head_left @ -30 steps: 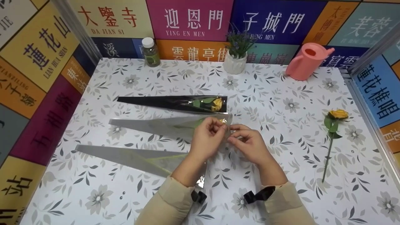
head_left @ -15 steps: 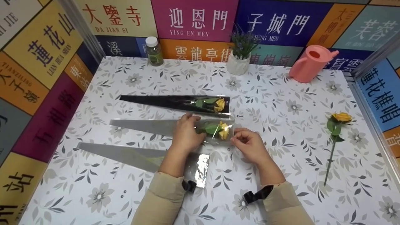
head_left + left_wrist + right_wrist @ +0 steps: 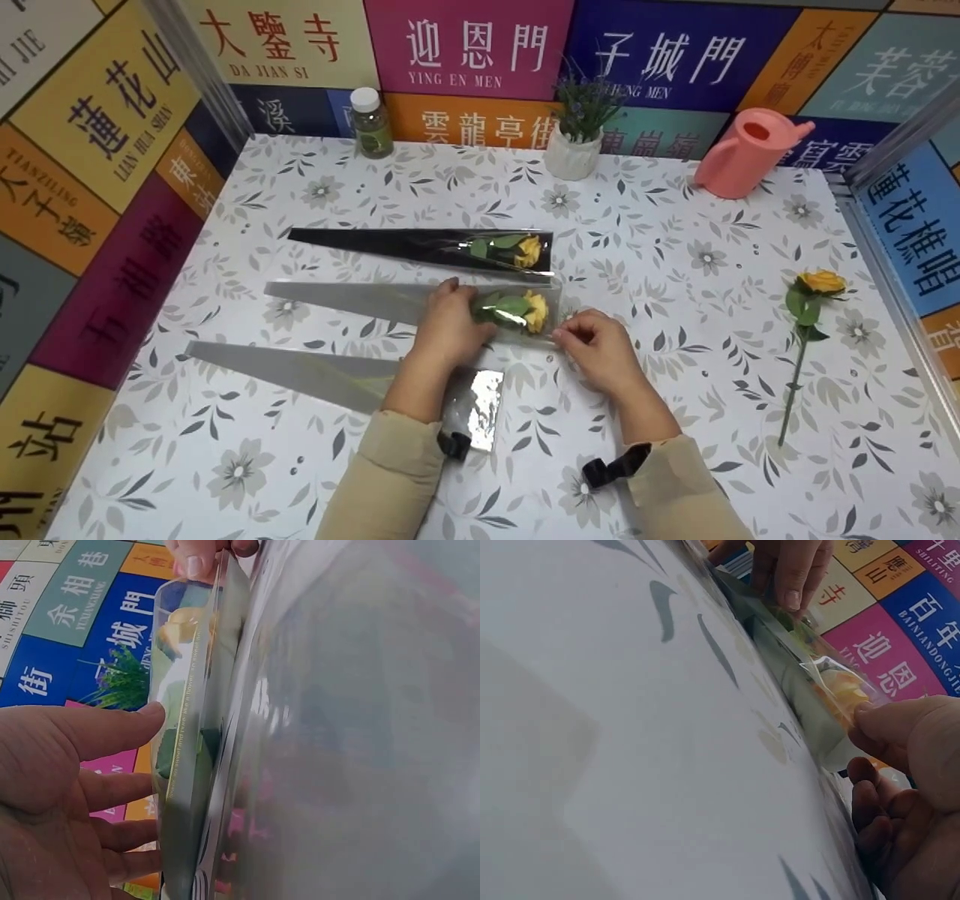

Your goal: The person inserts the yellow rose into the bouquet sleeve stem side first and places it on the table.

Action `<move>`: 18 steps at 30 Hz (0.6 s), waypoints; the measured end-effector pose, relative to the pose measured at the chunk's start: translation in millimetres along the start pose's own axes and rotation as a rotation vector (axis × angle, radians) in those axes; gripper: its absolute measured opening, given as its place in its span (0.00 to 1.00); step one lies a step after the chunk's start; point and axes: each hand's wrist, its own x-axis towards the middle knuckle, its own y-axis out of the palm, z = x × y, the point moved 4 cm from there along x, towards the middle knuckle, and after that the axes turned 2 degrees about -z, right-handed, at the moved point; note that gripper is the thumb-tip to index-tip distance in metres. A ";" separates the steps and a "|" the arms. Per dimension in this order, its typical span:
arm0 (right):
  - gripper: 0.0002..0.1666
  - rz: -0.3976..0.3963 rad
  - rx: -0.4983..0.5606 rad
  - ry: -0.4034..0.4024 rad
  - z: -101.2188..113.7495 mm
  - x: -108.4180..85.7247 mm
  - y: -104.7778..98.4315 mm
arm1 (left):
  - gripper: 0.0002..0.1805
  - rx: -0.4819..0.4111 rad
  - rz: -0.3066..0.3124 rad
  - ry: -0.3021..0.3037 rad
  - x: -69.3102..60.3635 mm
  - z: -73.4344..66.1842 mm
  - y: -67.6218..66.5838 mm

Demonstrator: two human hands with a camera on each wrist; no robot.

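A yellow rose [image 3: 535, 312] lies inside the middle clear-and-grey flower sleeve [image 3: 360, 297], its bloom near the wide right end. My left hand [image 3: 450, 322] rests across this sleeve below the bloom; in the left wrist view its thumb and fingers are fairly straight along the film. With thumb and forefinger, my right hand [image 3: 604, 351] pinches the near right corner of the same sleeve, as the right wrist view also shows [image 3: 915, 772]. Behind it lies a black sleeve [image 3: 375, 247] with another yellow rose [image 3: 528, 252]. A third, grey sleeve [image 3: 285, 373] lies nearer me, partly under my left forearm.
A loose yellow rose [image 3: 802, 322] with a green stem lies at the right. Along the back stand a white-capped jar [image 3: 371, 127], a potted plant [image 3: 574, 154] and a pink watering can [image 3: 739, 161]. Printed panels [image 3: 465, 49] enclose the table's back and sides.
My left hand has moved left from the sleeve's open end to below the bloom, uncovering the rose. The right hand stays at the corner. The head view has shifted slightly.
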 end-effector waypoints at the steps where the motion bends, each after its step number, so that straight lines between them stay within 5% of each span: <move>1: 0.06 -0.016 0.001 0.007 -0.7 0.1 0.8 | 0.38 0.004 0.005 -0.006 0.1 0.6 0.5; 7: 0.04 -0.081 0.028 0.007 -3.5 1.9 5.2 | 0.43 0.006 0.038 -0.035 1.4 4.6 1.7; 18: 0.03 -0.072 0.022 -0.023 -4.7 0.5 6.6 | 0.55 -0.069 0.028 -0.081 2.5 5.6 -3.1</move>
